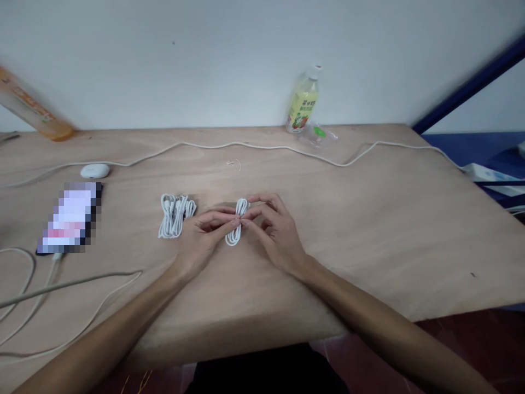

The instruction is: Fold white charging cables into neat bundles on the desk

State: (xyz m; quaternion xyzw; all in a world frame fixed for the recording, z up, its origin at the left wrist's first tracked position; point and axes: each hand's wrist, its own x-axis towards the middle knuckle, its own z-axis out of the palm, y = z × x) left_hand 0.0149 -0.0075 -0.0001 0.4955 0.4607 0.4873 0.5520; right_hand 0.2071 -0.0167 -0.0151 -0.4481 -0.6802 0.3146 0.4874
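Observation:
A small coiled white cable (237, 223) lies on the wooden table (369, 219) between my hands. My left hand (205, 232) pinches its middle from the left, fingers closed on it. From the right, my right hand (275, 230) pinches the same spot with thumb and forefinger. Their fingertips meet at the bundle's waist. A second coiled white cable bundle (175, 215) rests just left of my left hand, untouched.
A blurred phone (70, 218) with a plugged cable lies at left, near a white oval case (94, 171). A long white cord (254, 146) crosses the back. A drink bottle (302, 103) and clear wrapper (318, 135) stand at the rear; an orange bottle (33, 109) at far left.

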